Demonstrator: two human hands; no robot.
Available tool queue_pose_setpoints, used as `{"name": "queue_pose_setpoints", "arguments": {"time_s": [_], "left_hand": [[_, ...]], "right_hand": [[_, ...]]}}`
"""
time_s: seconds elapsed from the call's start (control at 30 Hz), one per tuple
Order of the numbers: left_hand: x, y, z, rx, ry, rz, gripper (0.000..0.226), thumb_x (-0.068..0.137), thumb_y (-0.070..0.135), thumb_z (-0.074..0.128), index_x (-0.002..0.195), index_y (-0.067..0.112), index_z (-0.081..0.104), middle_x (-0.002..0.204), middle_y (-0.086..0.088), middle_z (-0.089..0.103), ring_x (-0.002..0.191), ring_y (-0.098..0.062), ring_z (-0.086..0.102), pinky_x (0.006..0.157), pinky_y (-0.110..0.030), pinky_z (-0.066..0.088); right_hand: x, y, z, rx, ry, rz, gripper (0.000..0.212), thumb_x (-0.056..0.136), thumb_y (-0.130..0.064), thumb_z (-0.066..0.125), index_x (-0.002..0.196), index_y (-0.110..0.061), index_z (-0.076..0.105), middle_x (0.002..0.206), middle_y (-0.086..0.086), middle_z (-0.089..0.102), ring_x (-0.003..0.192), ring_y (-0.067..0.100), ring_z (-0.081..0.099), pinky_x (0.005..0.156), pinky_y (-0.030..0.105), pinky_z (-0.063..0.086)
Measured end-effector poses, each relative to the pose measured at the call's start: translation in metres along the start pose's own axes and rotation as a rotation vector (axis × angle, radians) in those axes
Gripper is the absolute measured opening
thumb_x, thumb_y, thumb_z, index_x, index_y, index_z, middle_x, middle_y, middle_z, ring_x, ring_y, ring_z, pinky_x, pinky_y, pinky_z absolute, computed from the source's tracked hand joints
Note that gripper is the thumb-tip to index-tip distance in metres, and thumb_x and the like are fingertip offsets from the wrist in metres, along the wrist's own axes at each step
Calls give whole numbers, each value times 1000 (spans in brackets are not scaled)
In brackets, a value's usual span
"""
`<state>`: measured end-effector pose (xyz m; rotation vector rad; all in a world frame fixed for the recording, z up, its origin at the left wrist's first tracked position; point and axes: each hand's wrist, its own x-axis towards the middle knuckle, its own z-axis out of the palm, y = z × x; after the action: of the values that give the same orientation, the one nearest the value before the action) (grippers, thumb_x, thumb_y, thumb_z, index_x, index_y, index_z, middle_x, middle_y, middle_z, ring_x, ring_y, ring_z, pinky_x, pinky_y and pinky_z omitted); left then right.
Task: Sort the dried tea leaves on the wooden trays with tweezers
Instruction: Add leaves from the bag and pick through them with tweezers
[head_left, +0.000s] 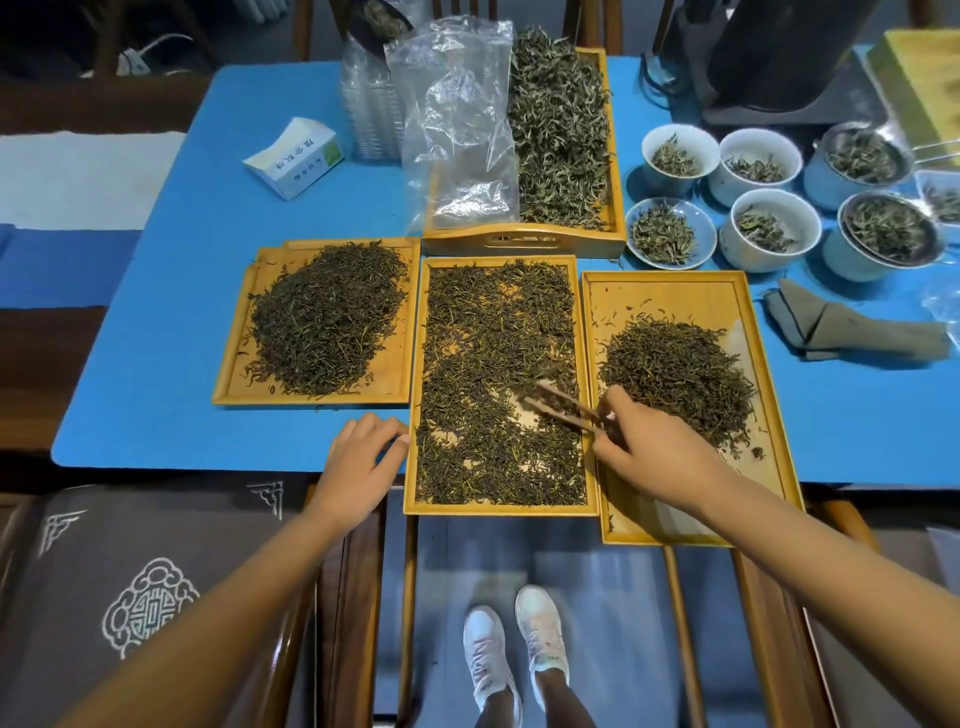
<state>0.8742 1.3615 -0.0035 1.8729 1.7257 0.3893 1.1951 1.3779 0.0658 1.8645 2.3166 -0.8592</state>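
Observation:
Three flat wooden trays lie side by side on the blue table. The left tray (234, 364) holds a heap of dark dried tea leaves. The middle tray (498, 510) has leaves spread thinly with bare patches. The right tray (675, 291) carries a smaller pile. My right hand (654, 452) grips wooden tweezers (558, 402), whose tips rest among the leaves at the middle tray's right side. My left hand (358, 457) rests on the table, fingertips touching the middle tray's left edge, holding nothing.
Behind stands a deeper wooden tray (519, 240) of lighter leaves with a clear plastic bag (457, 119). Several white cups (670, 156) and metal strainers with leaves sit at the right back. A folded grey cloth (841, 327) lies right; a white box (296, 156) left back.

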Motion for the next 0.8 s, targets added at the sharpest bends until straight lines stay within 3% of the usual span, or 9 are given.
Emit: {"name": "queue_pose_setpoints", "arguments": {"time_s": [0.17,0.3,0.47,0.63,0.8], "left_hand": [[0,0,0,2,1,-1,24,91,41,33,87,27,53,82,9,46,85,-15,41,74,-31,30],[0,1,-1,6,1,0,23,91,41,33,86,28,51,82,9,46,85,-15,41,74,-30,28],[0,1,-1,6,-7,1,21,91,41,33,86,30,50,83,7,48,86,-15,41,74,-31,29],[1,1,-2,3,-12,10,17,93,38,37,85,30,51,84,5,49,86,-16,42,74,-30,29],[2,1,-7,-45,-80,-32,16,96,28,45,81,32,50,85,7,50,88,-12,41,74,-27,30]], "right_hand": [[-4,1,1,14,34,-11,14,95,-31,44,95,-21,34,66,-8,49,56,12,52,44,27,38],[-6,-1,3,-41,5,-55,19,94,-34,43,103,-19,38,67,-10,44,63,19,56,51,33,44],[-7,1,3,-88,-4,-72,22,93,-37,44,106,-20,38,80,-7,49,66,21,57,53,33,44],[-10,6,5,-121,-3,-90,22,91,-39,44,104,-22,37,76,-9,49,65,21,56,51,31,38],[-6,1,-3,-97,9,-65,21,93,-37,42,104,-20,37,74,-6,53,62,20,56,49,32,42]]}}
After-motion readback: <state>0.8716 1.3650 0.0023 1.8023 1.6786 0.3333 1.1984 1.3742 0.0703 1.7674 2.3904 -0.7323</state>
